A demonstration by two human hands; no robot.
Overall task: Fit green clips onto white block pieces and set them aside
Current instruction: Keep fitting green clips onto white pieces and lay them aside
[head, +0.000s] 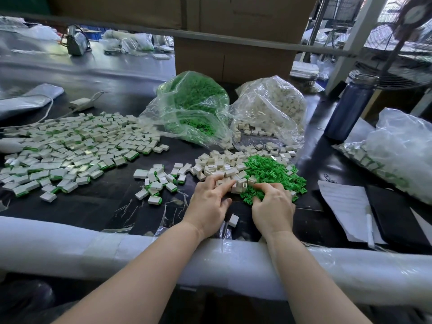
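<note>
On the dark worktop (98, 206), the left hand (208, 204) reached relaxed fingers (224, 184) into the white blocks (222, 167); the right hand (273, 206) curled into the green clips (271, 171), grasp unclear.

Smooth matt plastic is seen in the white block pieces (217, 166) under the left hand (208, 202), and a brighter, equally matt plastic in the green clips (271, 174) under the right hand (273, 208). Beyond both grips, thin glossy crinkled film is shown by the clear bags (194, 108). The counter (98, 202) is surfaced in a dark, faintly sheened sheet. Nearer than the grips, its edge is wrapped in soft white foam padding (70, 244) under shiny tape. Right of the grips, matt paper (346, 206) is laid, and a blue bottle (348, 108) is finished in dull metal.
</note>
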